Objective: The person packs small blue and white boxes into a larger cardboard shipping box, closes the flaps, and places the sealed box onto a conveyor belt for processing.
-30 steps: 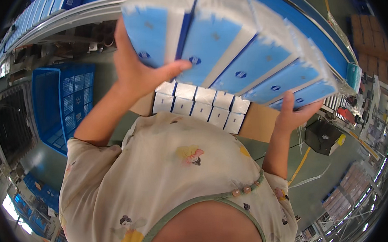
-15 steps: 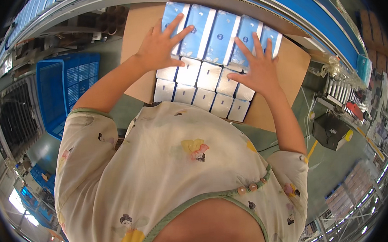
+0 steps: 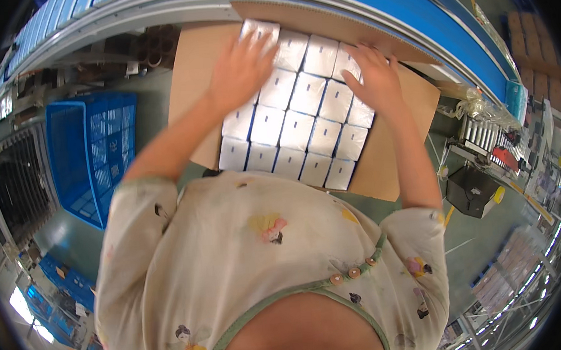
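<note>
A brown cardboard box [image 3: 191,84] stands in front of me, its side flaps folded outward. Rows of wrapped packs [image 3: 307,92] fill it, their pale, shiny ends facing up, each with a small dark mark. My left hand [image 3: 242,68] lies over the packs at the far left corner, fingers stretched out and slightly blurred. At the far right corner my right hand [image 3: 375,77] rests on the packs, fingers stretched toward the box's far flap and thumb apart. Neither hand grips a pack. The hands hide parts of the far row.
Beyond the box runs a blue conveyor belt [image 3: 406,16] with a metal rail. Several blue packs [image 3: 55,28] line up at the far left. A blue plastic crate [image 3: 71,157] stands on the left; a dark bin [image 3: 470,191] and rollers [image 3: 483,138] are on the right.
The far packs, which showed their blue sides under my hands, now stand with pale ends up. Both hands have shifted slightly, the left one downward and the right one upward in view.
</note>
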A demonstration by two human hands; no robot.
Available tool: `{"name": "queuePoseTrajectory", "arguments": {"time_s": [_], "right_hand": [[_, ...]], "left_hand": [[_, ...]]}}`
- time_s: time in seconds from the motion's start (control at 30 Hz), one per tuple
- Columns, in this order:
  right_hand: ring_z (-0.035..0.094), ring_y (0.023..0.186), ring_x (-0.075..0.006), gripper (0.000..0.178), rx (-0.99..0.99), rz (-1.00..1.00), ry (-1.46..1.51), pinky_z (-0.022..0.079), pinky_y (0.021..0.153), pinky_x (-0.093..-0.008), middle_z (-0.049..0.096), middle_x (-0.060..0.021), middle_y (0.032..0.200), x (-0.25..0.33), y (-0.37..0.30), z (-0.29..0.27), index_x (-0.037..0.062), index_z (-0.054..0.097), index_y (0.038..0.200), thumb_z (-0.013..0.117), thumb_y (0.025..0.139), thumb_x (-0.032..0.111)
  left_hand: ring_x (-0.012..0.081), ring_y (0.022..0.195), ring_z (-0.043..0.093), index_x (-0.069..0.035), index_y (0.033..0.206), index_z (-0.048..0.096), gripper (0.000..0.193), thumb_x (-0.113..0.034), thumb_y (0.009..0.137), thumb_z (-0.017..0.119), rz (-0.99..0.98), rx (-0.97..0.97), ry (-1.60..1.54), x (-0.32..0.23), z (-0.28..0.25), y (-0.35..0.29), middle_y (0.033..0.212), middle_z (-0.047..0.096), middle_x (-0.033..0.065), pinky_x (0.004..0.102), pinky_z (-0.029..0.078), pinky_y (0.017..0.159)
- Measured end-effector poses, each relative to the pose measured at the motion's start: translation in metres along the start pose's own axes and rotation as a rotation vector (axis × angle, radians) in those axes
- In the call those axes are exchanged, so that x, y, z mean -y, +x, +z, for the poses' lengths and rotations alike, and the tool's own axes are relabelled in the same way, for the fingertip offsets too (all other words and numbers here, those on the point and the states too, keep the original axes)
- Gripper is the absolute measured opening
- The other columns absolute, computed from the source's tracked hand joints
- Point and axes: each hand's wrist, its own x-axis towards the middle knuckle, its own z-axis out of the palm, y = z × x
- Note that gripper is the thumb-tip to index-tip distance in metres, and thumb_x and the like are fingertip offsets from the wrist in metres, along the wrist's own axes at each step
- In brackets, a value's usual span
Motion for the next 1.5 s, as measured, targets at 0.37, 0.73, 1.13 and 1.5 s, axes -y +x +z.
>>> {"name": "queuePoseTrajectory", "arguments": {"time_s": [0.37, 0.73, 1.13, 1.5], "right_hand": [[0.059, 0.074, -0.0181, 0.029, 0.812, 0.626, 0.857, 0.045, 0.066, -0.0300, 0.061, -0.0128, 0.075, 0.071, -0.239, 0.019, 0.0012, 0.060, 0.097, 0.053, 0.083, 0.025], [0.047, 0.110, -0.0350, 0.074, 0.405, 1.067, 0.855, 0.038, 0.090, -0.0347, 0.047, -0.0294, 0.116, 0.112, -0.342, 0.179, -0.0117, 0.037, 0.122, 0.063, 0.071, 0.035], [0.055, 0.092, -0.0175, 0.047, 0.348, 1.054, 1.438, 0.043, 0.081, -0.0298, 0.059, -0.0111, 0.101, 0.112, -0.384, 0.162, -0.0021, 0.053, 0.108, 0.067, 0.075, 0.029], [0.030, 0.122, -0.0409, 0.076, -0.295, 0.267, 2.612, 0.020, 0.103, -0.0494, 0.034, -0.0307, 0.127, 0.100, -0.257, 0.034, -0.0061, 0.036, 0.124, 0.034, 0.082, 0.057]], "left_hand": [[0.0226, 0.107, 0.049, -0.010, 0.119, 0.050, 0.038, -0.030, 0.087, 0.047, -0.110, 0.613, -0.375, 0.020, 0.000, 0.000, 0.125, 0.046, 0.0097, 0.0355, 0.041, 0.085], [0.0324, 0.127, 0.025, -0.003, 0.125, 0.037, 0.043, -0.029, 0.091, 0.032, 0.036, 0.017, -0.091, 0.058, -0.039, 0.074, 0.133, 0.033, 0.0178, 0.0466, 0.019, 0.103], [0.0330, 0.129, 0.021, -0.009, 0.132, 0.030, 0.050, -0.037, 0.091, 0.029, -0.025, 0.063, 0.059, 0.040, -0.040, 0.043, 0.138, 0.025, 0.0183, 0.0481, 0.017, 0.103], [0.0280, 0.131, 0.020, -0.018, 0.137, 0.023, 0.056, -0.047, 0.090, 0.031, 0.052, 0.462, 0.238, 0.014, -0.043, 0.015, 0.142, 0.020, 0.0126, 0.0440, 0.019, 0.104]]}}
